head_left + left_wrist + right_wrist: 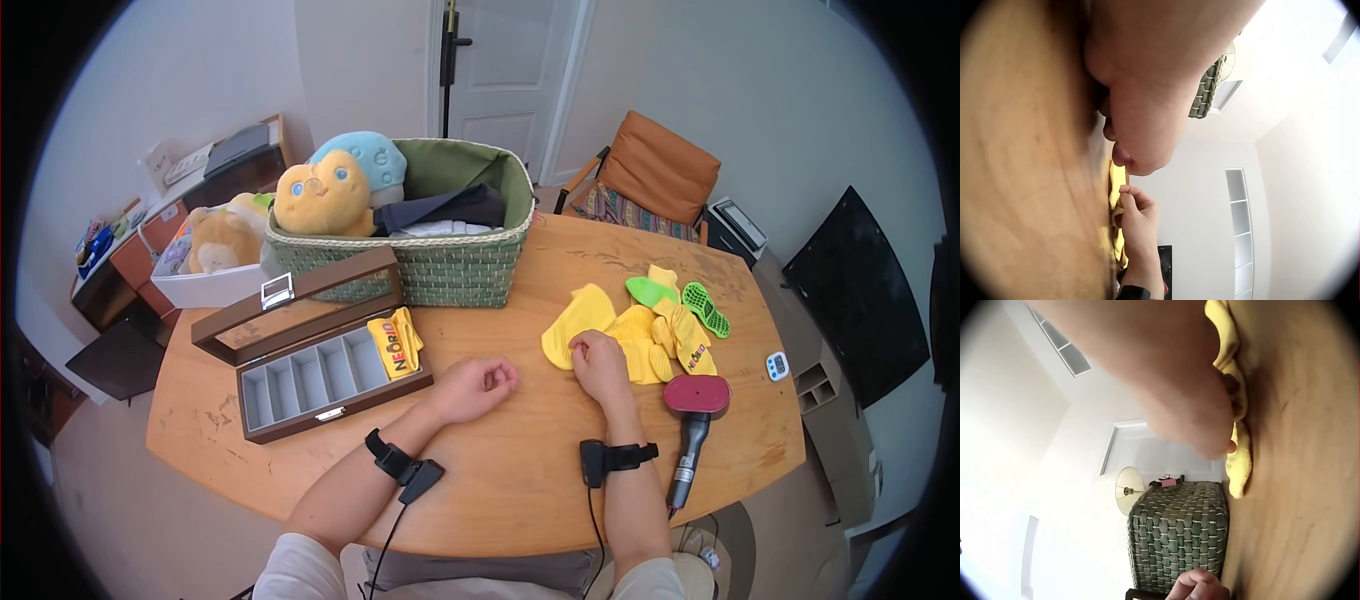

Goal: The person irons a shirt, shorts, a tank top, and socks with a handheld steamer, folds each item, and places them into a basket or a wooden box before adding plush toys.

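In the head view my right hand (603, 368) is over a flat yellow sock (580, 322), its thumb and curled fingers gripping the cloth near the edge. More yellow socks (690, 335) lie bunched beside it, with lettering and green dotted soles (706, 309). My left hand (472, 388) rests on the table, its fingers loosely curled around nothing. To its left stands a brown compartment box (330, 412) with its windowed lid (300, 305) raised. A folded yellow sock (397, 345) with lettering fills the box's right end; the other visible compartments are bare.
Behind the box, a green woven basket (440, 275) holds plush toys (325, 195) and dark cloth. A white bin (212, 288) with toys stands further left. A red-headed handheld appliance (697, 396) lies right of my right forearm; a small timer (777, 367) is near the table's right edge.
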